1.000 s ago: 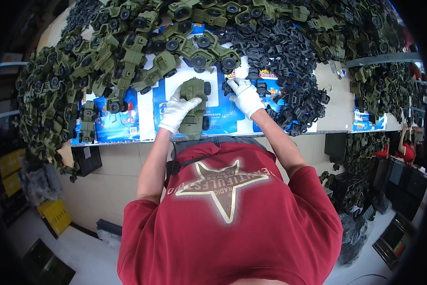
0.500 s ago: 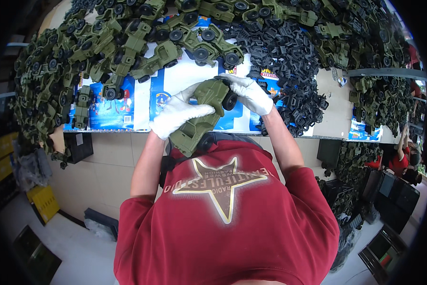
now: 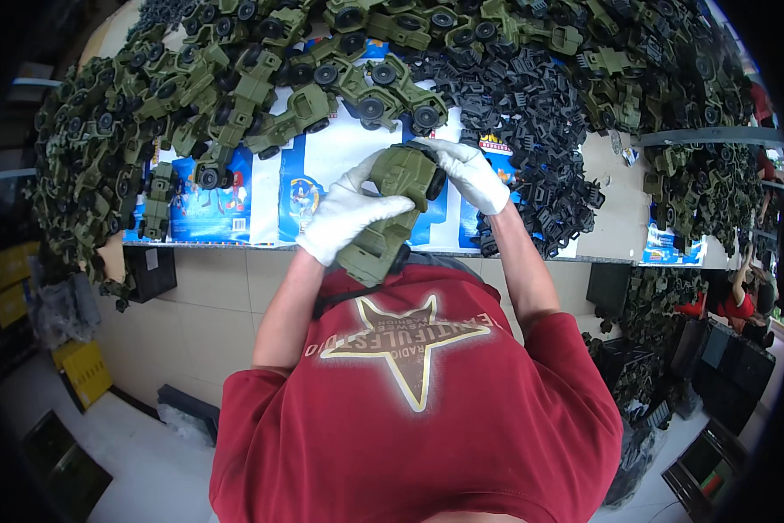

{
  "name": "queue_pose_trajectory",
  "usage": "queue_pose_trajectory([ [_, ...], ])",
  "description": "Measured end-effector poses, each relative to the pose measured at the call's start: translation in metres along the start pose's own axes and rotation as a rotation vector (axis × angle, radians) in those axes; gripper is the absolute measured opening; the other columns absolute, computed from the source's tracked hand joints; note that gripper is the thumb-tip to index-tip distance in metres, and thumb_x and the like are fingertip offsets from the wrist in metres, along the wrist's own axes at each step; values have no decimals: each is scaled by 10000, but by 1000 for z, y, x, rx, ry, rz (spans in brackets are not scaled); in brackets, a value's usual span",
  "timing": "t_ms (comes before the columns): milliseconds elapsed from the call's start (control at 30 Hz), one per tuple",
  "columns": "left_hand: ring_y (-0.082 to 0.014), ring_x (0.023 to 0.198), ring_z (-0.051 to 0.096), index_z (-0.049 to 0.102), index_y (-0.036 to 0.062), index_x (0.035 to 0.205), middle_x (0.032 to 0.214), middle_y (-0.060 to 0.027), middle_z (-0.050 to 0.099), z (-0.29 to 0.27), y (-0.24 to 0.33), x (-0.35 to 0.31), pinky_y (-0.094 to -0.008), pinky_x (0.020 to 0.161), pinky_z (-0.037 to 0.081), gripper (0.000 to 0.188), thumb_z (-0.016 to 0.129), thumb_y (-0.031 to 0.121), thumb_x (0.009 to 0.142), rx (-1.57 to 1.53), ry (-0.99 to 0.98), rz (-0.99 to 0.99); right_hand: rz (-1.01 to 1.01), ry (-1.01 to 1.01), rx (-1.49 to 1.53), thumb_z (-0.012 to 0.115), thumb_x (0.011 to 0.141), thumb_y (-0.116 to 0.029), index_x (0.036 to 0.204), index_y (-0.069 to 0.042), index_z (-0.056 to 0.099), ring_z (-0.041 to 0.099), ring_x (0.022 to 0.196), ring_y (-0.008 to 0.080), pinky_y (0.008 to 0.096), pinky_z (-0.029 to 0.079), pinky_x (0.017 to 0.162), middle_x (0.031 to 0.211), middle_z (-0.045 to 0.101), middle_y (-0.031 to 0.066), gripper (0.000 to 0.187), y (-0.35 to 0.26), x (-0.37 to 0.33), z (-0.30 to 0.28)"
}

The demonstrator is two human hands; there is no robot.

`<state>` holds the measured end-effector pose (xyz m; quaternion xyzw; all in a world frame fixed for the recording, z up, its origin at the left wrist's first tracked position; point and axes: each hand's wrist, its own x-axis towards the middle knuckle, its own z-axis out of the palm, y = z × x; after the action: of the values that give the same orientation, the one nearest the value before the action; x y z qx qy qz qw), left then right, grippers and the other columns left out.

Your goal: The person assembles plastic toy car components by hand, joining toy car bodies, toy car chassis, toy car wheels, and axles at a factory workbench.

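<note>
1. Olive-green plastic made up the toy truck (image 3: 390, 231) that you held between your two hands, over the near edge of the table; its far end slanted to your right, its near end reached in front of your shirt, and black wheels showed along its right side.
2. Your left hand (image 3: 344, 213), in a white glove, was closed around the truck's left side, with the thumb laid across the body.
3. Your right hand (image 3: 472, 174), gloved likewise, had its fingers at the truck's far end, beside a dark part there; you could not tell from this view whether they were pinching it or only touching.
4. Beneath and beyond your hands, blue printed sheets (image 3: 191, 228) with pale areas covered part of the table (image 3: 617, 200).
5. Just beyond the sheets and to your left lay a heap of green vehicles (image 3: 239, 100), many tipped on their sides; near your right hand spread a pile of black plastic parts (image 3: 531, 113).
6. Farther right, past a grey rail (image 3: 715, 136), stood more green vehicles (image 3: 702, 179).
7. Your dark-red shirt (image 3: 418, 444) carried a star print; at the far right edge was a co-worker in red (image 3: 737, 307).
</note>
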<state>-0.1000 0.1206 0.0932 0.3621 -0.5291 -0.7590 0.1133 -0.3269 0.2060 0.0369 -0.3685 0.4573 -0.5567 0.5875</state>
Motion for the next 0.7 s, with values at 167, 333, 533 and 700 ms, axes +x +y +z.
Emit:
queue_pose_trajectory([
  [167,-154,1081,604,263,17,1519,1247,-114,597,17,-25,15,-289,932,499,1026,864,189,705,389,283,376,-61,158,-105,511,1007,-422,1242,-44,625,565,1105,107,293,414,1009,1189,656,50,460,-8,-1,27],
  [333,-161,1166,555,406,41,1414,1267,-62,576,2,-32,28,-312,988,473,919,906,187,656,-303,-152,376,-190,246,-343,517,1004,-245,1211,-36,626,543,1150,188,325,403,1023,1190,624,73,314,0,-7,52],
  [533,-173,1129,575,461,25,1345,1244,-81,586,-2,-32,35,-336,992,469,936,939,282,583,-273,-165,436,-375,287,-743,866,536,-428,1346,-19,444,529,1183,334,418,393,1054,1210,556,185,1001,-7,-9,71],
  [700,-185,1102,583,478,3,1312,1198,-96,596,3,-28,25,-339,974,470,943,928,335,552,-215,-141,454,-531,251,-853,855,552,-500,1340,-25,450,526,1185,334,422,400,1050,1197,571,165,1006,-3,-14,63],
])
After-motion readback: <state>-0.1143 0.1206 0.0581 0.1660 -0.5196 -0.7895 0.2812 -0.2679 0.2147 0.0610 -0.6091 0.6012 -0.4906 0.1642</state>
